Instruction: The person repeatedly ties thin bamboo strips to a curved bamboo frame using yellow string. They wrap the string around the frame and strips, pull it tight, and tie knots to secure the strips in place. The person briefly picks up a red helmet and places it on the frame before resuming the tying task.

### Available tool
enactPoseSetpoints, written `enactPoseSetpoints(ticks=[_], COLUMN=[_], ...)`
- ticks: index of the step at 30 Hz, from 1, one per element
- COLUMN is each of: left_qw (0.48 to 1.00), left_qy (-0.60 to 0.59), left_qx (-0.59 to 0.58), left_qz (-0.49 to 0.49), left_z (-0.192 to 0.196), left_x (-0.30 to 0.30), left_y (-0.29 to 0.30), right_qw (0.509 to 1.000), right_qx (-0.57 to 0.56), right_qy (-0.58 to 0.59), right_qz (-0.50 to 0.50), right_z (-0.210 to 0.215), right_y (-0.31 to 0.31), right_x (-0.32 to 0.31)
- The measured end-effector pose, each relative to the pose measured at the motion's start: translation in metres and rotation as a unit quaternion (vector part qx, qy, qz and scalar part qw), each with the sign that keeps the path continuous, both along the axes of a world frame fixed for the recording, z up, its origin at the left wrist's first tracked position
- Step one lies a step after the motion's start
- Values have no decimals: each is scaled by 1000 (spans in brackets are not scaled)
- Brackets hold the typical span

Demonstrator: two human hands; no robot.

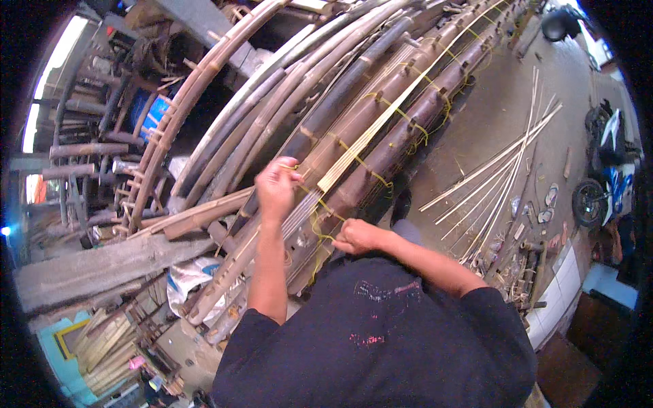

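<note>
grey workshop floor [462, 153], smooth brown bamboo pole [348, 190], flat pale slats [347, 165], left fingers [283, 170], right fingers [345, 242] each pinching thin yellow cord [332, 212]

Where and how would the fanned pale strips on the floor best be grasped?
Most likely at the far crossing of the pale strips, the right hand coming down from above and closing across them. They lie low on the floor, bunching there while their nearer ends splay apart.

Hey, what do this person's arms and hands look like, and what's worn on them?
The left hand and right hand are bare, as are the forearms. The dark shirt has short sleeves and small pale and reddish print.
</note>
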State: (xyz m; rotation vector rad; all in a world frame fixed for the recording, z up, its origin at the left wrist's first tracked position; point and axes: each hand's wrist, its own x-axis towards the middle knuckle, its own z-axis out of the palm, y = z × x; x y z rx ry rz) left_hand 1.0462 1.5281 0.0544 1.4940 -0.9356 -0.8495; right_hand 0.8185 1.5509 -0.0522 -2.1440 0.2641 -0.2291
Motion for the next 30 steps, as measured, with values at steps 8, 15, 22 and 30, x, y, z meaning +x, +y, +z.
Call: enactPoseSetpoints(ticks=[8,15,22,30], left_qw=[829,875,776,908], left_qy=[-525,-393,-596,-406], left_qx=[169,284,175,-45], left_qz=[-94,15,114,-93], left_z=[-130,-81,61,93], left_x=[72,206,48,-249], left_y=[-78,-114,-227,-375], right_qw=[929,436,267,294], right_qx=[356,629,548,456], right_qy=[-17,-306,-309,-281], right_qz=[-102,-566,-730,-791], right_z=[20,-24,-59,-63], right_y=[-18,-91,-79,-141], right_x=[-31,-248,-443,-505])
